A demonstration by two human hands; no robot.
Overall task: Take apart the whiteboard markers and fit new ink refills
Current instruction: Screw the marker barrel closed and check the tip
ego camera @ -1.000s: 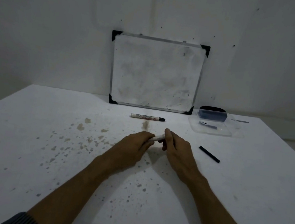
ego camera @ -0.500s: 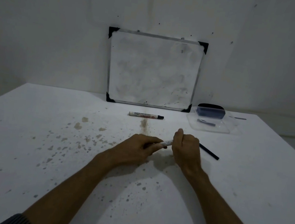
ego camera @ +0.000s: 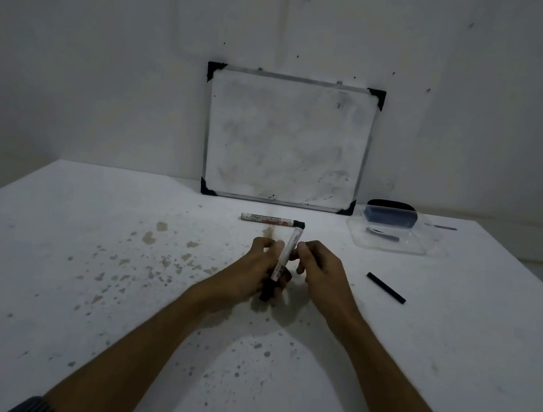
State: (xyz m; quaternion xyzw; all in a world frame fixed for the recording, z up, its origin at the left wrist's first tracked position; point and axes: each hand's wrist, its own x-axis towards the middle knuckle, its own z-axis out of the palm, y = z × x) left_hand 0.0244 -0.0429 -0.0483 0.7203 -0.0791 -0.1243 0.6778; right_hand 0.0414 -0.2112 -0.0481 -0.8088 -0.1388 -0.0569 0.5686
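Marker (ego camera: 286,257) stands nearly upright between both hands above the stained table (ego camera: 82,285), its dark lower end down. The left hand (ego camera: 260,269) grips its lower barrel; the right hand (ego camera: 315,267) curls against the upper barrel with fingertips touching. A second marker (ego camera: 271,220) lies flat just beyond them, and a black refill stick (ego camera: 386,287) lies apart to the right.

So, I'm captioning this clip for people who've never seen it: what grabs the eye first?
The two hands meeting mid-table: the left hand grips a white marker, tilted with its dark end down, the right hand close beside it. Behind them a smudged whiteboard leans against the wall, a second marker lying before it. The white table is speckled with brownish stains.
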